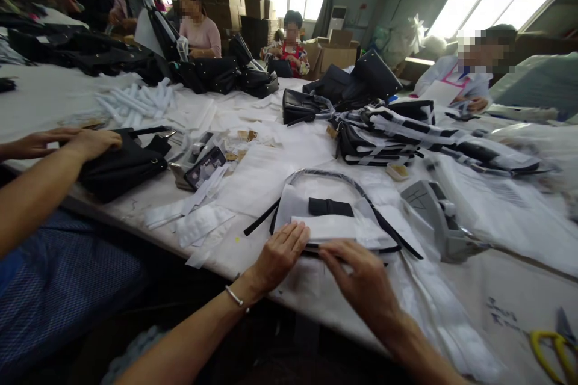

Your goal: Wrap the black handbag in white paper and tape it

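- Head view, seated position at a long white-covered table point(519, 295): both of the wearer's hands were at the near edge of a handbag point(293, 204) lying flat directly in front of them.
- Left hand point(282, 252), with a bracelet point(235, 296) at the wrist: it was open and flat, fingers slightly spread, pressing on the white wrapping sheet point(334, 227) and grasping nothing.
- Right hand point(361, 280): its fingers were drawn close together, their tips meeting the bag's near edge just beside the left hand. Whether they pinched the sheet could not be told.
- State of the work, as judged from the layout: most of the bag's front was covered in white wrapping, and the curved handle point(325, 174) appeared sleeved in clear film. The black bow point(330, 207) and a loose black strap point(259, 225) remained bare, so the covering looked only partly complete.
- Nearby implements: a grey dispenser-like tool point(440, 216) lay just right of the bag, and yellow-handled scissors point(548, 349) lay well apart at the table's right corner. Neither was touched.
- Background: a pile of wrapped bags point(406, 132) lay beyond.
- Left margin: a co-worker's hand point(93, 141) rested on a black bag point(121, 165). Other people sat along the far side.
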Available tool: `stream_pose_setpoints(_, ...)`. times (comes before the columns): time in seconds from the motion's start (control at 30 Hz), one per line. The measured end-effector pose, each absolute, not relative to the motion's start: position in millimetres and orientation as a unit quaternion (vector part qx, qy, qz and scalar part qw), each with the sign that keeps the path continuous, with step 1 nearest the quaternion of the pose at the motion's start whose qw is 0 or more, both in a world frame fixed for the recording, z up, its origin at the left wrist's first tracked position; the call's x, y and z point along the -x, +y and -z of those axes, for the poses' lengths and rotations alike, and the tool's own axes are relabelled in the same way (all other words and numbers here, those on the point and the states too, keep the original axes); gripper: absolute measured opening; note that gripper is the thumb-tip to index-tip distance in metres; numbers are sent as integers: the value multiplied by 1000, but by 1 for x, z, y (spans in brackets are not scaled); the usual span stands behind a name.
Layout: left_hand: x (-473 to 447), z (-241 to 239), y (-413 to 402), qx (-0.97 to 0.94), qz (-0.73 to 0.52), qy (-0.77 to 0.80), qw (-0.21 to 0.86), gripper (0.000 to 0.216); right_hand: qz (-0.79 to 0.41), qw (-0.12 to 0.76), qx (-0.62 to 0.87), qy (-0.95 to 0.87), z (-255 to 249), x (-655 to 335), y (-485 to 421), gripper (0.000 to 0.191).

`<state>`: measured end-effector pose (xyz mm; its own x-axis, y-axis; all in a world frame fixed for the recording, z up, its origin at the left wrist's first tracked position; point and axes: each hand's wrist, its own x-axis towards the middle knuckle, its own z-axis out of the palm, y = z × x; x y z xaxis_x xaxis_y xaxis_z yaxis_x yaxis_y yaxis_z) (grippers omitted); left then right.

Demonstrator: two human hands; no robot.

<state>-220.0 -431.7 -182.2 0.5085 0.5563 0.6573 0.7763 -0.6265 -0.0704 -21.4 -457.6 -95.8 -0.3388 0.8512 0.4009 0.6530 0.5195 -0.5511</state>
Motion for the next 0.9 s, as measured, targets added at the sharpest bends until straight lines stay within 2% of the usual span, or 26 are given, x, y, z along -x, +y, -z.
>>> stream_pose_setpoints(0.07,221,181,-431,852,304,-388,180,36,-157,323,518,-776,82,18,-407,19)
stream_pose_setpoints(0.17,222,179,-430,853,308,-382,178,36,-245,181,623,-720,79,21,-331,13)
stream_pose_setpoints(0.23,223,175,-430,852,309,-383,178,35,-276,131,641,-705,85,25,-291,7)
stream_pose_setpoints(0.47,209,158,-432,860,296,-375,182,36,-356,3,707,-611,123,44,-221,31)
stream_pose_setpoints(0.6,190,175,-439,860,304,-371,176,36,-362,4,720,-592,141,47,-214,25)
stream_pose_setpoints(0.73,181,191,-444,847,322,-390,163,38,-376,39,717,-585,152,41,-214,27)
stream_pose_setpoints(0.9,183,187,-442,844,343,-384,153,37,-349,104,724,-586,156,35,-214,21)
